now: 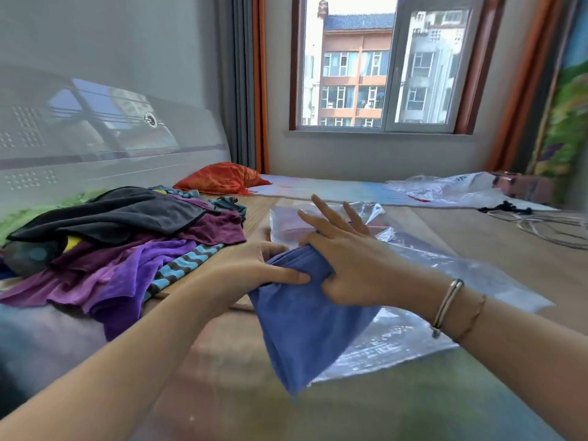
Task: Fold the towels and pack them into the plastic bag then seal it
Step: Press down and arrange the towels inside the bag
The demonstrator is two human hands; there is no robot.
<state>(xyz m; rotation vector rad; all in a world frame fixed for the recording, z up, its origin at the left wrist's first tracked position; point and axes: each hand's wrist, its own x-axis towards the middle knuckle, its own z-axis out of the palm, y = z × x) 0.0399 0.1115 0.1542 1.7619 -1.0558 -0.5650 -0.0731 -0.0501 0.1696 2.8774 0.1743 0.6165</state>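
My left hand (pixel 254 268) pinches the blue towel (pixel 305 316); my right hand (pixel 346 259) grips it, fingers half-spread. I'd keep folds tight, sliding it flat into the bag (pixel 413 272).

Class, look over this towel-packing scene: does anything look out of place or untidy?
Yes. The towel pile at left is a loose, unfolded heap. The blue towel, gripped by both the left hand and right hand, hangs crumpled over the plastic bag.
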